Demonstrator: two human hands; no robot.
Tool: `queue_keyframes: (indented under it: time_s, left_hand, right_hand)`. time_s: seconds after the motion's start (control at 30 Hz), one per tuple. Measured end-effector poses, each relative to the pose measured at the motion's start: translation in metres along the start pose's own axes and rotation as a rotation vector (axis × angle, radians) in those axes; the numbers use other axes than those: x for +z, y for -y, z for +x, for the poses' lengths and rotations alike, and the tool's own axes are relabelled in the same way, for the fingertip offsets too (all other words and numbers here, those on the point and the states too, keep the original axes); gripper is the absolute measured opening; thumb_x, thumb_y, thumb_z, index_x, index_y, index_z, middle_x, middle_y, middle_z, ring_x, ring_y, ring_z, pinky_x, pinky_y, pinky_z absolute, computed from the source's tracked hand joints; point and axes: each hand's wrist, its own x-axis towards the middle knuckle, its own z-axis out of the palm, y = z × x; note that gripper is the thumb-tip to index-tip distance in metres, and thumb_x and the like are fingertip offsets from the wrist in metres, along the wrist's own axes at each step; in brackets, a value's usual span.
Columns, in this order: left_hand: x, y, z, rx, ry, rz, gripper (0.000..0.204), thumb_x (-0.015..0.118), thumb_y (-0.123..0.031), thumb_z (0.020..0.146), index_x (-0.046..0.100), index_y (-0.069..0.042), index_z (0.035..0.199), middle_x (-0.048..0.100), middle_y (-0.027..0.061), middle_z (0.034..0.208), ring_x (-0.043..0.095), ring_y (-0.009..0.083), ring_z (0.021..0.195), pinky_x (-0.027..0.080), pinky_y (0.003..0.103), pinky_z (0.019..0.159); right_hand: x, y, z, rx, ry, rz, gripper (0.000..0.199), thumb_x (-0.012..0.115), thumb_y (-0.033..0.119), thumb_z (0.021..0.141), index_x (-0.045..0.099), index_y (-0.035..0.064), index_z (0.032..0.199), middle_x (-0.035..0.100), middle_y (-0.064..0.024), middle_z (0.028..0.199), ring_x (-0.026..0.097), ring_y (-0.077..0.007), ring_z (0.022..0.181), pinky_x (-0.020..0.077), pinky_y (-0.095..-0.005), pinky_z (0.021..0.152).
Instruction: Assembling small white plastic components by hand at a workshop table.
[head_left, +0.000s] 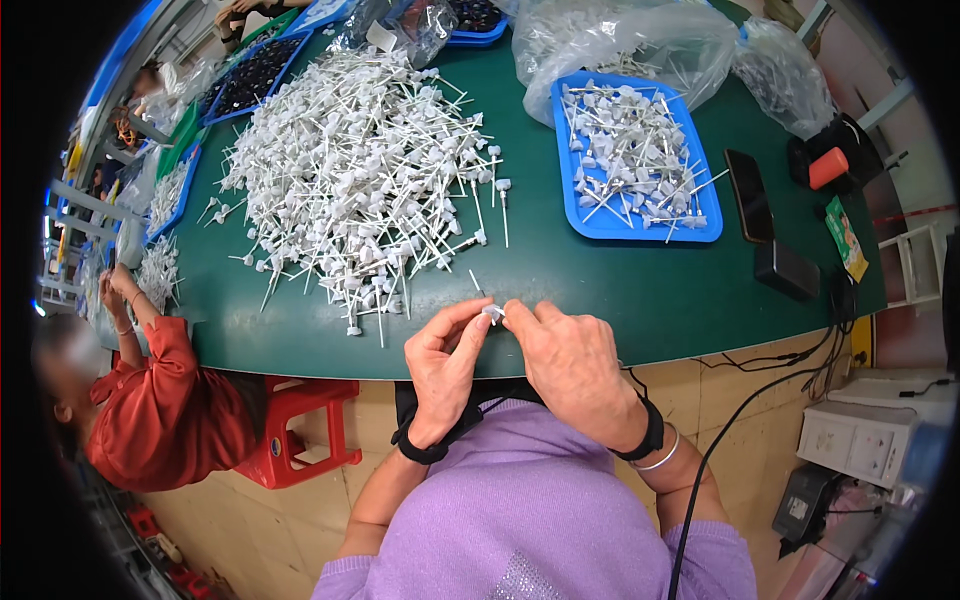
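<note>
Near the table's front edge, my left hand pinches a small white plastic piece with a thin stem between thumb and fingertips. Its pale stem points up and away from me. From the other side, my right hand closes its fingertips on the same piece. Just beyond my hands spreads a large pile of similar white stemmed pieces, heads and stems jumbled together. More of them lie in a blue tray at the right. The fingertips hide part of the held piece.
On the green table lie a dark phone, a black box and clear plastic bags. Black cables hang at the right. A person in a red top works at the left beside a red stool.
</note>
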Motion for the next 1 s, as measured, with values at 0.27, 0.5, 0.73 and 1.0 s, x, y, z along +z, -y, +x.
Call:
queue_keyframes:
  time_s: [0.27,0.5,0.73,1.0]
  left_hand:
    - [-0.004,0.0,0.005,-0.05,0.045,-0.06,0.021,0.062,-0.004,0.092,0.065,0.005,0.111,0.069,0.0081,0.098,0.064,0.0101,0.088,0.051,0.022,0.079]
    - [-0.005,-0.01,0.015,-0.207,0.075,-0.25,0.023,0.057,-0.006,0.095,0.061,0.005,0.114,0.069,0.0171,0.1,0.069,0.0207,0.089,0.056,0.03,0.083]
    - [-0.003,-0.01,0.021,-0.308,0.098,-0.269,0.026,0.057,-0.006,0.094,0.06,0.004,0.118,0.069,0.0192,0.101,0.069,0.0225,0.09,0.057,0.031,0.081]
    - [0.01,-0.02,0.031,-0.405,0.116,-0.257,0.024,0.062,-0.009,0.092,0.063,0.003,0.114,0.069,0.0143,0.099,0.068,0.0182,0.091,0.057,0.028,0.079]
  right_hand:
    - [-0.008,0.002,0.001,0.001,0.032,-0.037,0.01,0.059,0.01,0.087,0.057,0.0025,0.093,0.063,-0.0143,0.074,0.067,-0.0294,0.06,0.0534,-0.0375,0.05]
    - [-0.026,-0.015,0.003,0.065,-0.125,0.095,0.016,0.06,0.021,0.091,0.058,0.0046,0.092,0.06,-0.0135,0.071,0.063,-0.0342,0.062,0.0481,-0.0424,0.051]
    - [0.006,-0.037,-0.006,0.137,-0.144,0.37,0.021,0.063,0.017,0.09,0.06,0.0021,0.103,0.063,-0.0189,0.077,0.063,-0.0372,0.067,0.0465,-0.0439,0.056]
    - [0.015,-0.046,-0.004,0.246,-0.096,0.626,0.024,0.063,0.01,0.088,0.059,0.0008,0.109,0.062,-0.0208,0.074,0.061,-0.0373,0.064,0.0447,-0.0417,0.057]
